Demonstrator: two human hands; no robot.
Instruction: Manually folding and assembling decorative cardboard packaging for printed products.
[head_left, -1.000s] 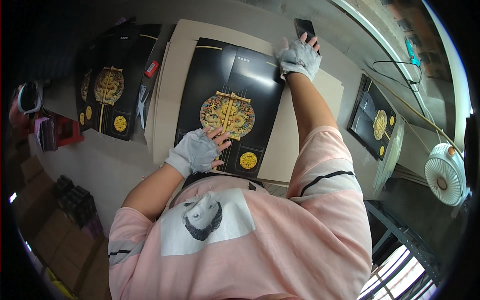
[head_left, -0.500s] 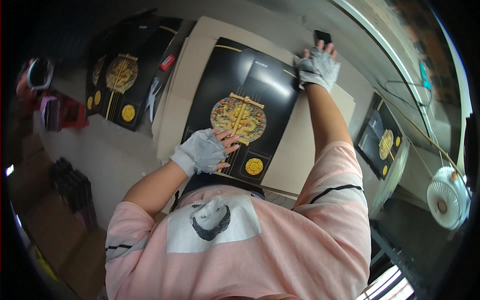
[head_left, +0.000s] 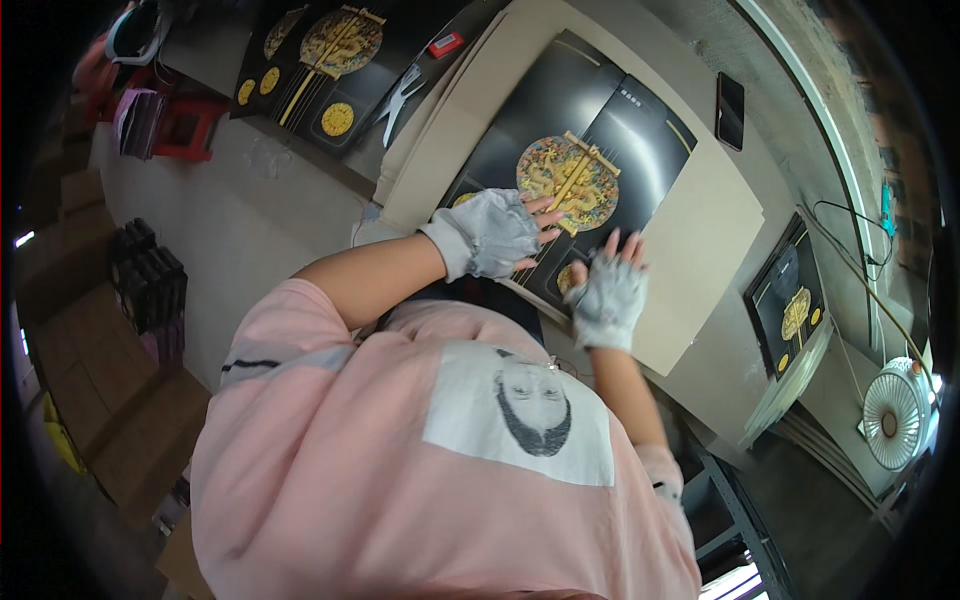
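A glossy black printed sheet [head_left: 648, 160] with a round multicolored and gold emblem lies on a stack of beige boards [head_left: 712, 232] in front of me. My left hand [head_left: 485, 235], in a grey fingerless glove, rests on the sheet's near left part, its fingers stretched out just below the emblem. Over the near right corner is my right hand [head_left: 608, 295], gloved alike, with fingers apart and pointing away from me. It partly covers a small gold disc printed there. Neither hand grips anything.
More black printed sheets [head_left: 300, 85] lie at the left, with a scissors-like silver tool [head_left: 402, 100] and a small red object [head_left: 445, 44] on them. A black phone [head_left: 730, 110] lies at the far right. Another printed piece [head_left: 790, 295] and a white fan [head_left: 893, 415] stand right.
My right hand has come back from beside the phone at the far edge to the sheet's near right corner. My left hand stays on the sheet's near part. The view has shifted.
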